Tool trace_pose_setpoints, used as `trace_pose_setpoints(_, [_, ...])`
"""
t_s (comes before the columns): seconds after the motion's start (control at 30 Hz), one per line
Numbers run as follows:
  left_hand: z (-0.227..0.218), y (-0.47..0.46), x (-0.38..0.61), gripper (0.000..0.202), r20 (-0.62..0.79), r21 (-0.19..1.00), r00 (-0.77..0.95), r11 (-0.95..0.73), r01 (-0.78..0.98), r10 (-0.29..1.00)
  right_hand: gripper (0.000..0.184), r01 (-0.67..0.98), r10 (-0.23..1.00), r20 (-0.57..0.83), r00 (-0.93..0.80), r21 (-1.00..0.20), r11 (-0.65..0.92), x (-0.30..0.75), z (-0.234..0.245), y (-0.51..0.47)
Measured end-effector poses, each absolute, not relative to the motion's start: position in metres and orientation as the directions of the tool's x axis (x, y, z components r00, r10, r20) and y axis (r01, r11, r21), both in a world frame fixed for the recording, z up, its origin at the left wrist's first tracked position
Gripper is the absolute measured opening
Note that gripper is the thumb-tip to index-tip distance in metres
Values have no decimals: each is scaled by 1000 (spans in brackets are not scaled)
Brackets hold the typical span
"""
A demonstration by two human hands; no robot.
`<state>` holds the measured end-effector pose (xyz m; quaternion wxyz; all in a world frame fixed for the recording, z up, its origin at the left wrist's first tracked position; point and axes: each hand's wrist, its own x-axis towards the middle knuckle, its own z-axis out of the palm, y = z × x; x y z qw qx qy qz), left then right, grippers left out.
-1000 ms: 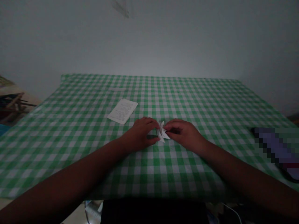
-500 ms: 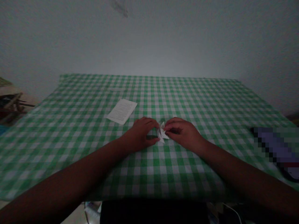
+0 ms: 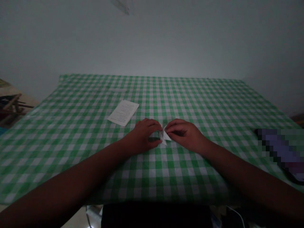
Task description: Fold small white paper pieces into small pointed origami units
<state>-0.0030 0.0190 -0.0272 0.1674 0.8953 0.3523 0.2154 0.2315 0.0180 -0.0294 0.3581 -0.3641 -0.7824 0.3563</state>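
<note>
A small folded white paper piece (image 3: 163,135) stands between my two hands, just above the gingham cloth. My left hand (image 3: 145,135) pinches its left side with the fingertips. My right hand (image 3: 182,133) grips its right side, fingers curled over the folds. Pointed paper flaps stick out below and to the right of my right fingertips. Much of the fold is hidden by my fingers.
A printed white sheet (image 3: 123,113) lies on the green-and-white checked tablecloth (image 3: 209,104), up and left of my hands. A pixelated dark object (image 3: 280,152) lies at the right. A wall stands behind the table. A cable and dark shape sit below the front edge.
My right hand has shifted slightly left, closer to the paper, and the paper sits a little more covered between my fingers. The view has tilted slightly.
</note>
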Motion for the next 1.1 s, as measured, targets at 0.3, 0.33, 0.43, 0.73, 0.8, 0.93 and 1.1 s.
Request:
trace_pose_setpoints(0.3, [-27,17,0,53,247,417,655,-688,594,714,5,292,902,208,-379,-898,330,227,-33,17])
trace_pose_setpoints(0.33, [-27,17,0,53,236,412,651,-681,605,721,5,290,902,210,-376,-898,331,228,-33,18])
trace_pose_setpoints(0.43, [-27,18,2,54,218,402,641,-666,628,736,8,283,887,211,-410,-895,344,228,-35,19])
trace_pose_setpoints(0.73, [-25,17,5,54,215,449,624,-643,620,751,13,396,816,335,-470,-747,535,225,-29,14])
trace_pose_setpoints(0.8, [-26,17,6,53,228,457,623,-647,610,748,14,412,797,370,-477,-707,575,223,-27,13])
trace_pose_setpoints(0.93, [-26,17,5,60,252,458,612,-650,607,750,13,417,795,402,-454,-692,589,224,-24,13])
trace_pose_setpoints(1.1, [-21,15,6,56,216,393,629,-656,645,747,5,503,850,329,-411,-696,512,228,-13,8])
